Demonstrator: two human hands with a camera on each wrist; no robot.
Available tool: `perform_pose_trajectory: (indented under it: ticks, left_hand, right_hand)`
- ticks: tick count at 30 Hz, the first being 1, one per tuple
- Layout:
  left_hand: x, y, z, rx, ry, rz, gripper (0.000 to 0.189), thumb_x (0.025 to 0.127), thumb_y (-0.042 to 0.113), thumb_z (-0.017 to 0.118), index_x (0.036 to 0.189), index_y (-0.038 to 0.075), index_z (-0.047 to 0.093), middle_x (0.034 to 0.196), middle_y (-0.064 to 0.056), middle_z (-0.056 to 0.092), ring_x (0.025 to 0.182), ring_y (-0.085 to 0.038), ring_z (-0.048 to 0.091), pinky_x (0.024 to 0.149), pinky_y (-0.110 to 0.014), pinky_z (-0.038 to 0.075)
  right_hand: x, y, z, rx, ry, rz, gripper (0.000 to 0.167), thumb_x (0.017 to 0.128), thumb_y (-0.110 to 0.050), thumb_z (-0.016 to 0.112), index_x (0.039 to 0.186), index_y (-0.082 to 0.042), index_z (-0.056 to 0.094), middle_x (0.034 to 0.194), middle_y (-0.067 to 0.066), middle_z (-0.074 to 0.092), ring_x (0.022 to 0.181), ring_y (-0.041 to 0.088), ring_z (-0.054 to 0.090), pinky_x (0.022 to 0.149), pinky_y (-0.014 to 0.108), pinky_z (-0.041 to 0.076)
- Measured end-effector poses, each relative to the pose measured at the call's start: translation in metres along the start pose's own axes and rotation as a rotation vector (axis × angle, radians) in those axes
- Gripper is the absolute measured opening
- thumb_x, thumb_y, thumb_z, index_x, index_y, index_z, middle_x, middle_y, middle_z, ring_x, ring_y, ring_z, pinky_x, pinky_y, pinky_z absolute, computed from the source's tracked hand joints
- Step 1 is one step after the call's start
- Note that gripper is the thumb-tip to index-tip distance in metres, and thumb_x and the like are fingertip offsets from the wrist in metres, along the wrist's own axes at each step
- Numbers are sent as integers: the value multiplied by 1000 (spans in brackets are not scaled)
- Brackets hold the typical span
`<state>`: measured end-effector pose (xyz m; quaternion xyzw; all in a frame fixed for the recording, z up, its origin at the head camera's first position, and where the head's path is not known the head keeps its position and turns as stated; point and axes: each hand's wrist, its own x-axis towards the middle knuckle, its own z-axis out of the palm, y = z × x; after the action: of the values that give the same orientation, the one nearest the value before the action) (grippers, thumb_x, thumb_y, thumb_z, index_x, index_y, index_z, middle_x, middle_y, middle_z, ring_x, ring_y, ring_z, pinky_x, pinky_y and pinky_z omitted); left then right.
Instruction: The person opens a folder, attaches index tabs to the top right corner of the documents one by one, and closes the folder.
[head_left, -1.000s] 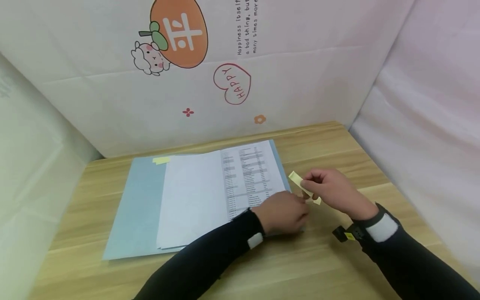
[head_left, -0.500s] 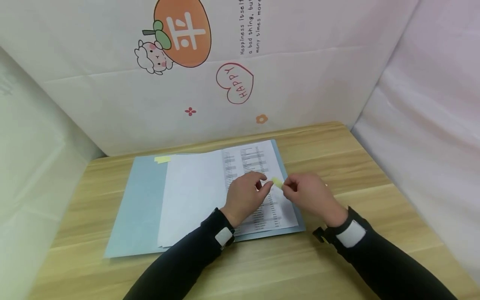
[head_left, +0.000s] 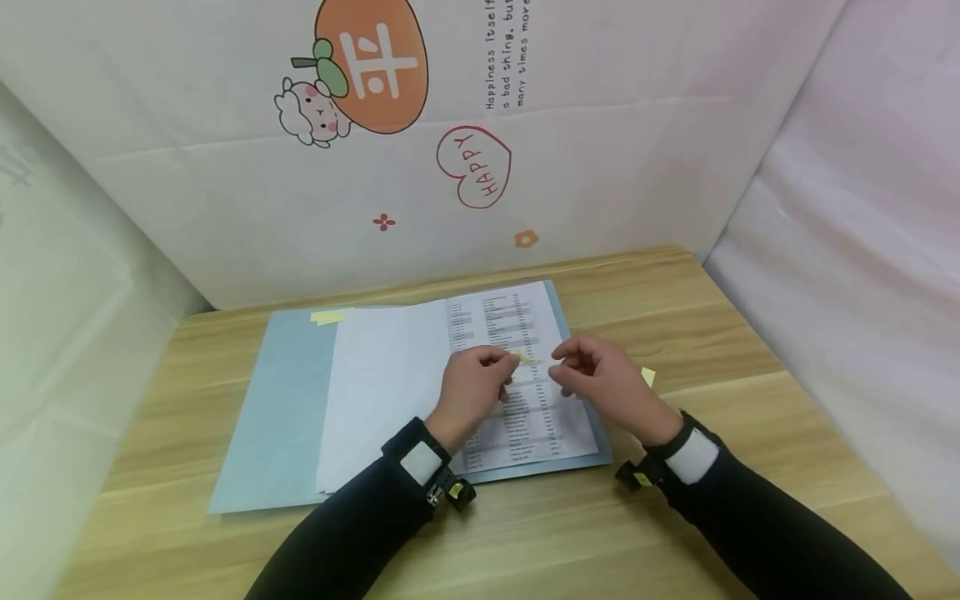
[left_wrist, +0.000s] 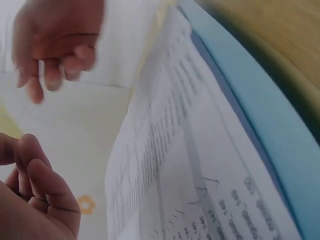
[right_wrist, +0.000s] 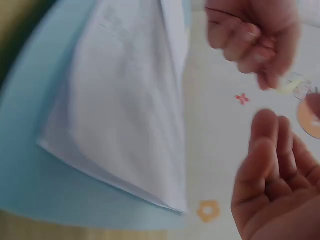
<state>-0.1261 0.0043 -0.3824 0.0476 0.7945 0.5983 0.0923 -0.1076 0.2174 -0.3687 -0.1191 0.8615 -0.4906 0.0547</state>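
Note:
My left hand pinches a small yellow sticky note between thumb and finger, above the printed page. In the right wrist view, the strip pokes out blurred from the fingertips. Just right of it is my right hand, fingers loosely bent, with nothing between them. A small gap separates the two hands in the left wrist view. Below them, an open light blue folder bears the printed page on the right and a blank white sheet left of it.
Yellow sticky notes are on the folder's upper left edge. Another yellow piece shows on the wooden table behind my right hand. A white printed cloth hangs beyond the table.
Both hands have moved left from beside the folder to over the printed page. The yellow sticky note has passed from my right hand to my left, and the right fingers have let go.

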Motion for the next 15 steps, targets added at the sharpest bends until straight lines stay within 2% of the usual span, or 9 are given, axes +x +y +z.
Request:
perform_pose_trajectory:
  ticks: [2, 5, 8, 10, 13, 15]
  left_hand:
    - [0, 2, -1, -24, -5, -33, 23, 99, 28, 63, 93, 11, 76, 76, -5, 65, 60, -21, 62, 55, -30, 43]
    - [-1, 3, 1, -15, -28, -35, 22, 98, 28, 63, 87, 14, 76, 74, -4, 65, 60, -19, 62, 56, -30, 43]
    - [-1, 5, 3, -20, -53, -26, 22, 96, 28, 64, 83, 13, 75, 73, -4, 65, 60, -19, 61, 55, -30, 43]
    - [0, 5, 3, -45, -57, -40, 22, 96, 27, 65, 83, 12, 75, 73, -4, 64, 59, -19, 61, 56, -30, 44]
    - [1, 4, 2, -64, -68, -70, 24, 96, 26, 65, 87, 5, 74, 73, -7, 63, 59, -19, 60, 57, -29, 45]
    - [3, 3, 1, -61, -86, -83, 25, 95, 25, 65, 89, 3, 74, 74, -10, 64, 59, -20, 59, 58, -29, 45]
  right_hand:
    - [2, 3, 6, 4, -43, 5, 36, 94, -28, 71, 120, -6, 61, 91, 7, 66, 74, 26, 61, 62, 34, 50]
    - [6, 4, 16, -83, -51, -51, 44, 92, -33, 73, 125, -8, 59, 93, -2, 66, 72, 19, 59, 59, 32, 48]
    - [9, 3, 23, -134, 27, -137, 35, 92, -28, 73, 120, -10, 62, 90, -5, 65, 68, 13, 58, 57, 31, 47]
    - [10, 1, 24, -143, 82, -168, 22, 94, -25, 71, 111, -12, 65, 82, -5, 62, 64, 12, 55, 55, 30, 44]
    - [11, -1, 24, -115, 120, -148, 13, 97, -26, 66, 101, -14, 69, 72, -4, 59, 56, 14, 52, 50, 29, 40]
    - [13, -1, 22, -100, 110, -105, 17, 99, -29, 63, 97, -13, 70, 67, -3, 59, 54, 16, 52, 49, 29, 37]
